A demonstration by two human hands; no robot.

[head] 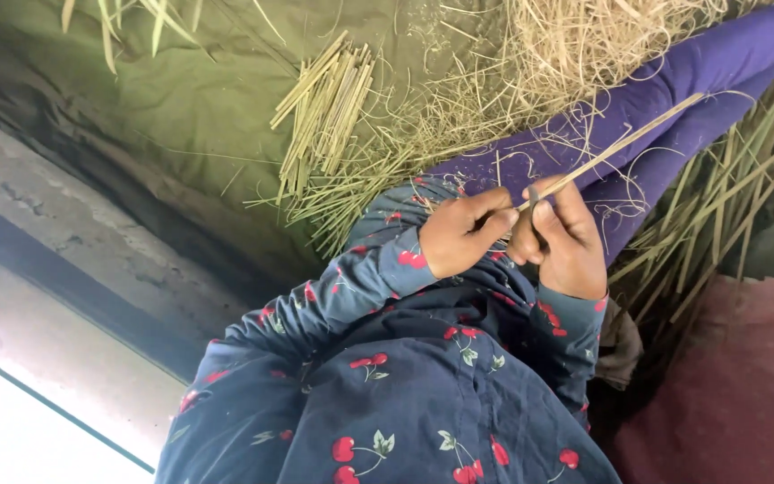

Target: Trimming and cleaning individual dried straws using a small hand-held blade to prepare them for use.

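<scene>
Cherry-print sleeve (360,278) nearest. Your left hand (463,233) and right hand (566,237), fingers clamped on thin strip (620,148): keep pinch low, pull straight along grain.

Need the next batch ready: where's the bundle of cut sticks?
In the head view, the bundle of cut sticks lies upper centre on the green cloth, left of the loose straw pile.

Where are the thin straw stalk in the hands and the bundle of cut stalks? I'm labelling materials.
thin pale straw stalk (620,148), head view, mid-length of the stalk over the purple leg.
bundle of cut yellow-green stalks (324,112), head view, middle of the bundle on the green cloth.
</scene>
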